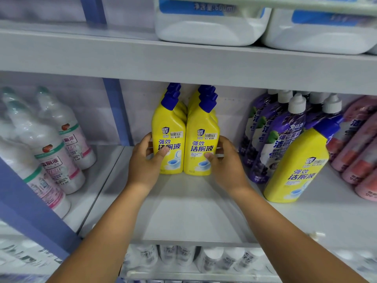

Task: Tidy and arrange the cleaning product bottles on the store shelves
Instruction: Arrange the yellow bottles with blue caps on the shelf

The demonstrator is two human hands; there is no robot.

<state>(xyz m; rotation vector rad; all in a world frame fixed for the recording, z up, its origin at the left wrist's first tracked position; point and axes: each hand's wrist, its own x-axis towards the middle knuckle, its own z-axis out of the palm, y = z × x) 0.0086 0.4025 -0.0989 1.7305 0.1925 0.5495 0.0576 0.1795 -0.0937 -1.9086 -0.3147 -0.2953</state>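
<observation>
Two rows of yellow toilet-cleaner bottles with blue caps stand side by side at the middle of the grey shelf (183, 217). My left hand (145, 163) grips the front left yellow bottle (169, 137), thumb on its label and fingers round its left side. On the front right yellow bottle (202, 139), my right hand (224, 162) has the thumb on the label and fingers wrapped round the right side. More yellow bottles stand behind each front one, mostly hidden. A third yellow bottle (297, 168) stands alone, leaning, further right and nearer the shelf's front.
Purple bottles with white caps (279, 127) stand right of the yellow rows, pink ones (359, 144) at the far right. Clear white bottles (51, 144) fill the left bay beyond a blue upright (117, 111). Large white jugs (210, 27) sit on the shelf above.
</observation>
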